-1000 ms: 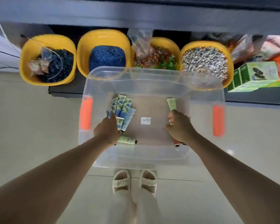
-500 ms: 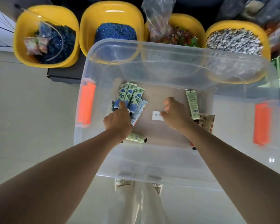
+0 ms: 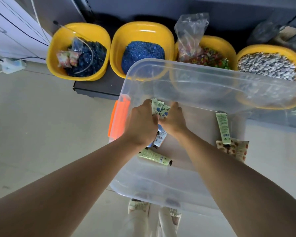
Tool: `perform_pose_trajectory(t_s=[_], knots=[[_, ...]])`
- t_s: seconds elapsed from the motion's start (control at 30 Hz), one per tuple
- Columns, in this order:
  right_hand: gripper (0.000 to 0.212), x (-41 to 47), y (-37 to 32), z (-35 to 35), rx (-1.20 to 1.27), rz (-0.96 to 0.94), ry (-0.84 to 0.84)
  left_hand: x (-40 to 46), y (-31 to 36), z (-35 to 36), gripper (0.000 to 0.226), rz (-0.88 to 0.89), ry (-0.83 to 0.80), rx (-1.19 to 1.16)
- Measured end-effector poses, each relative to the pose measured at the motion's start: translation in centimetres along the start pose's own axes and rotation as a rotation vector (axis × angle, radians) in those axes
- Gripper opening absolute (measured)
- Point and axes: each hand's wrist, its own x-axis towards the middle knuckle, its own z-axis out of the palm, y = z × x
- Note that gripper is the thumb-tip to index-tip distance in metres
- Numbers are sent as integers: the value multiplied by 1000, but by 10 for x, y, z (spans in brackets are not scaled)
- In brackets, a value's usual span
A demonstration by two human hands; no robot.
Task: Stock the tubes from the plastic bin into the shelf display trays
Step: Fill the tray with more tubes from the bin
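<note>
A clear plastic bin (image 3: 178, 190) with orange latches sits in front of me, above my feet. At its left side lies a bunch of blue-and-green patterned tubes (image 3: 161, 109). My left hand (image 3: 141, 124) and my right hand (image 3: 173, 119) are pressed together around this bunch, fingers curled onto the tubes. A pale green tube (image 3: 155, 156) lies loose near the bin's front. Another green tube (image 3: 222, 128) and a tube with a red pattern (image 3: 236, 149) lie at the right side.
Several yellow tubs stand on a low dark shelf (image 3: 99, 89) behind the bin: dark beads (image 3: 82, 53), blue granules (image 3: 142, 52), coloured bits with a plastic bag (image 3: 205, 55), grey gravel (image 3: 266, 65). White cabinet and cables at far left.
My right hand left the green tube at the right and crossed to the left, meeting my left hand on the patterned tubes. The view moved closer to the bin.
</note>
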Motion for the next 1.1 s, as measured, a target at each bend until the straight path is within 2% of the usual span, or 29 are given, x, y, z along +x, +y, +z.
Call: perform_pose_trajectory(t_s=[0.07, 0.13, 0.27, 0.37, 0.43, 0.57, 0.63, 0.67, 0.73, 0.77, 0.83, 0.87, 0.97, 1.1], knots=[[69, 3, 1, 9, -3, 34, 15, -1, -1, 2, 15, 13, -22, 38], [58, 2, 5, 9, 8, 71, 19, -2, -1, 2, 7, 13, -51, 55], [21, -14, 20, -18, 8, 72, -6, -9, 4, 3, 30, -85, -130, -2], [9, -35, 20, -53, 112, 34, -62, -23, 22, -10, 34, -138, -169, -18], [13, -57, 7, -86, 140, -13, -101, -35, 41, -27, 33, -180, -202, -67], [36, -107, -33, -161, 229, -113, -122, -57, 93, -81, 17, -237, -254, -460], [51, -135, -60, -201, 243, -162, -123, -73, 118, -116, 17, -205, -306, -452], [51, -150, -75, -220, 234, -190, -114, -82, 130, -134, 23, -163, -306, -442], [42, -177, -107, -257, 214, -258, -79, -98, 149, -170, 35, -80, -253, -447], [37, -190, -125, -276, 205, -287, -61, -106, 159, -190, 33, -50, -221, -452], [26, -216, -157, -312, 188, -335, -56, -121, 178, -228, 17, -27, -164, -456], [22, -229, -174, -329, 166, -360, -53, -128, 187, -248, 17, -10, -132, -469], [28, -273, -222, -377, 98, -430, -4, -146, 211, -305, 19, 36, -82, -550], [16, -336, -282, -425, 44, -524, 85, -177, 240, -381, 21, 179, -11, -617]])
